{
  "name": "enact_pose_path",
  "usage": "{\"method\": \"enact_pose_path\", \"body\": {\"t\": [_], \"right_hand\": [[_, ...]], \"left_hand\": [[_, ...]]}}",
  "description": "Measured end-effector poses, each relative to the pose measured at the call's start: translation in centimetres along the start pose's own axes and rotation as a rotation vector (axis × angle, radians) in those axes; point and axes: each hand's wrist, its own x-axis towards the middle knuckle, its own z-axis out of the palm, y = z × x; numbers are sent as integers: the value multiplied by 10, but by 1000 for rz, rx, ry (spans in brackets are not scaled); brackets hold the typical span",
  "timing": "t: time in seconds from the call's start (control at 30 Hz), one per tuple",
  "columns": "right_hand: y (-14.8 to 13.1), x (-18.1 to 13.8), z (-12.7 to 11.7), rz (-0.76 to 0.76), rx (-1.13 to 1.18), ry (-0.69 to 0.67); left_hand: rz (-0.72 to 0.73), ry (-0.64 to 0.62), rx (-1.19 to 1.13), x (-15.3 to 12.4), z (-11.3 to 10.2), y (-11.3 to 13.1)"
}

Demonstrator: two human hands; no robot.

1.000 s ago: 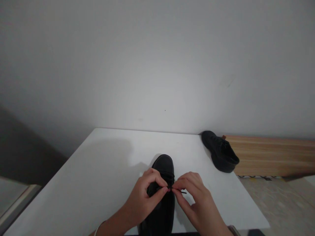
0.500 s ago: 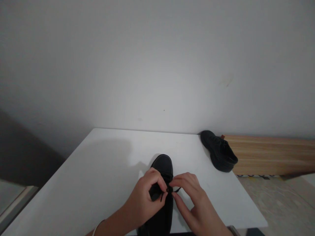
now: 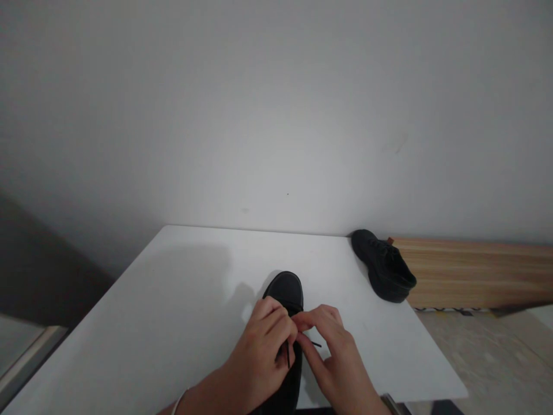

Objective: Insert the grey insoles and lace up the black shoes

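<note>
Left hand and right hand pinch the shoelace over a black shoe; its ends poke free. No finished bow shows.

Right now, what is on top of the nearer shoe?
The left hand and right hand are over the nearer shoe, with dark lace ends showing. The hands cover its middle, so any knot there cannot be seen.
</note>
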Motion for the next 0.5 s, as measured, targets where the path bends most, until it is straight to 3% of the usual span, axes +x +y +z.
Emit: {"method": "enact_pose_path", "body": {"t": [0.17,0.3,0.5], "right_hand": [[0,-2,3,61,58,35],[4,1,4,208,156,55],[4,17,-2,331,264,-73]], "left_hand": [[29,27,123,1,0,-1],[41,35,180,0,-2,-1],[109,77,207,-1,-3,-4]]}}
